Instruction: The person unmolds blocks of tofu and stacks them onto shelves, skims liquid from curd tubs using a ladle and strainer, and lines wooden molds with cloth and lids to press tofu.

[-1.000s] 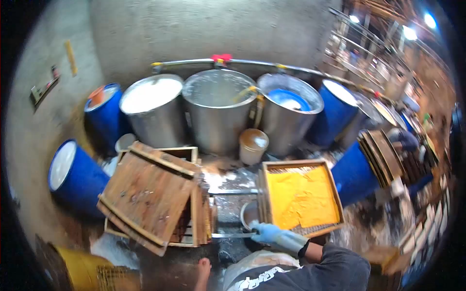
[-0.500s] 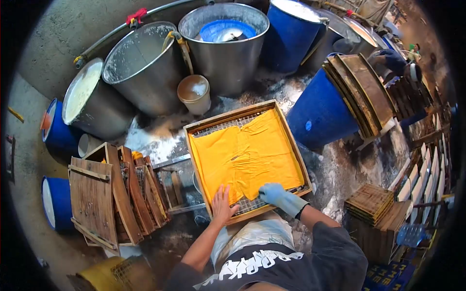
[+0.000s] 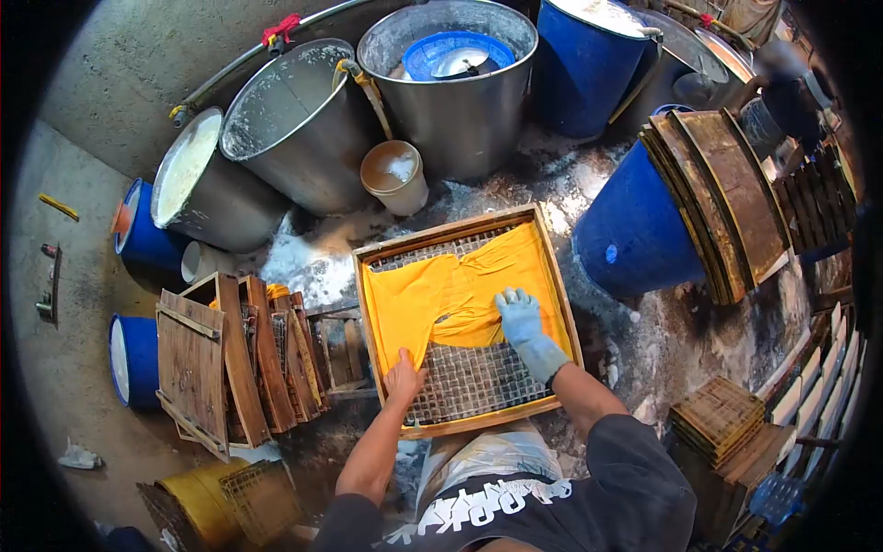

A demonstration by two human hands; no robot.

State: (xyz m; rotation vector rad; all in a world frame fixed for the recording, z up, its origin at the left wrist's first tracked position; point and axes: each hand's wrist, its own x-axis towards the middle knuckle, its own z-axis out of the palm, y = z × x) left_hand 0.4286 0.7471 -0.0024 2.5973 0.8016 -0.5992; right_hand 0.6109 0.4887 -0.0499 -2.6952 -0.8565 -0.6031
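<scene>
A wooden frame tray (image 3: pixel 569 322) in front of me holds a yellow cloth (image 3: pixel 405 299) over a grid of small square cells (image 3: pixel 478 382). The cloth is bunched toward the middle, so the grid shows along the near side and in a strip at the far side. At the cloth's near left corner, my bare left hand (image 3: pixel 403 379) is closed on its edge. My right hand (image 3: pixel 524 324), in a light blue glove, has its fingers curled on the gathered cloth at right of centre.
Large metal vats (image 3: pixel 451 120) and blue barrels (image 3: pixel 630 230) stand beyond the tray, with a white bucket (image 3: pixel 409 198) before them. Wooden frames (image 3: pixel 248 368) are stacked at left. More panels (image 3: pixel 750 193) lie on a barrel at right, near another person (image 3: pixel 782 101).
The near part of the cloth has been drawn away from me, uncovering the grid there. My right hand has moved farther out with it, and my left hand a little along the left side.
</scene>
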